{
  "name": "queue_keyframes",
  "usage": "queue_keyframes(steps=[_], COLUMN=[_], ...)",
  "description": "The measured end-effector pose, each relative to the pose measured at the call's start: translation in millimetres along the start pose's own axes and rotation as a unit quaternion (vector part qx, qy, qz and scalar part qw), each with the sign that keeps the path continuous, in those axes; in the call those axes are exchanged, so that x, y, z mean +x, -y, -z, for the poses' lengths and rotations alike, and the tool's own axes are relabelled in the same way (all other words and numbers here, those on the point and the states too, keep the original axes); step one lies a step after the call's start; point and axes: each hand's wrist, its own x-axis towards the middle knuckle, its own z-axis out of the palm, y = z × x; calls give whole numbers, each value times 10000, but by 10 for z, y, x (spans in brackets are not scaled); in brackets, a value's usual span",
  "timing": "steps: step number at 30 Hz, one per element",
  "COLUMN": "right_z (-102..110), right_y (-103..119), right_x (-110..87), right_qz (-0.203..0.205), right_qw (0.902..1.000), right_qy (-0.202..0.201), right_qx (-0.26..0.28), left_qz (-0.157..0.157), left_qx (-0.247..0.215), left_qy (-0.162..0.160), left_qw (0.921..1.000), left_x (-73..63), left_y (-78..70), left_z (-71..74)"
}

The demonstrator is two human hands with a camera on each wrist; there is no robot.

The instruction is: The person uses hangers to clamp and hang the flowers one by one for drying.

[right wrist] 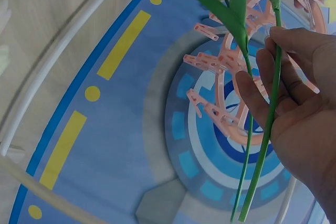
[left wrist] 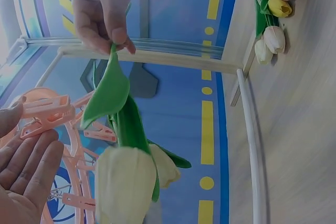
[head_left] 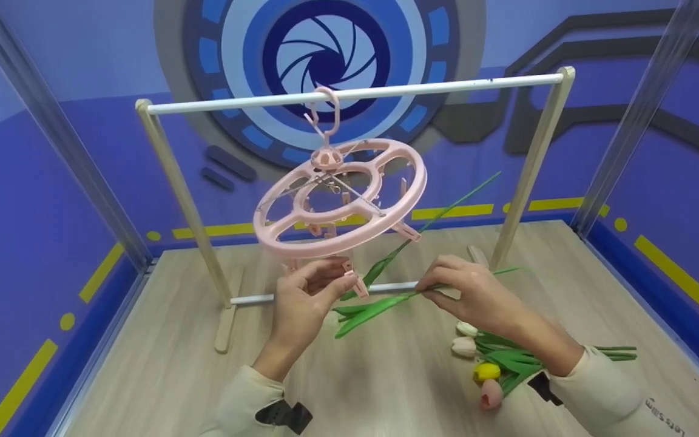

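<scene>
A round pink clip hanger (head_left: 319, 247) hangs tilted by its hook. My left hand (head_left: 301, 303) pinches one of its clothespins (head_left: 358, 285) between thumb and fingers, at the near rim. To the right, my right hand (head_left: 477, 294) pinches the green stem of an artificial tulip (right wrist: 269, 124), its leaves toward the left hand. In the left wrist view a white tulip head (left wrist: 126, 184) is close by, below the right hand. A second tulip's stem (head_left: 468, 195) slants up past another clothespin (head_left: 407, 231) on the right rim; whether that clip grips it, I cannot tell.
The hanger's hook sits over the white top bar (head_left: 434, 88) of a wooden-legged rack (head_left: 534, 164). Several loose tulips, white, yellow (head_left: 486, 372) and pink (head_left: 491, 394), lie on the table (head_left: 161, 376) below the right forearm. A lower white bar (head_left: 252, 300) joins the rack's legs.
</scene>
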Motion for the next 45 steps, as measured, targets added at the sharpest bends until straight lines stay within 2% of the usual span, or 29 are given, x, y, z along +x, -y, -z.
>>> queue_keyframes(steps=[6,13,22,45], right_z=[-56,-111,-134,-219], right_y=[67,123,185,256], right_x=[87,188,263,342], right_qz=[-20,350,269,410], right_qw=[10000,9992,9995,9985], right_qy=[24,-173,-117,-345], right_qx=[-42,-71,-101,-113], left_qz=[23,24,77,-82], left_qx=[58,-108,-150,-68], left_qy=[46,91,103,-198], left_qw=[10000,9999,9998,9997], left_x=[2,10,13,-5], left_y=[-25,-37,-42,-42], left_z=[-48,-105,-156,-180])
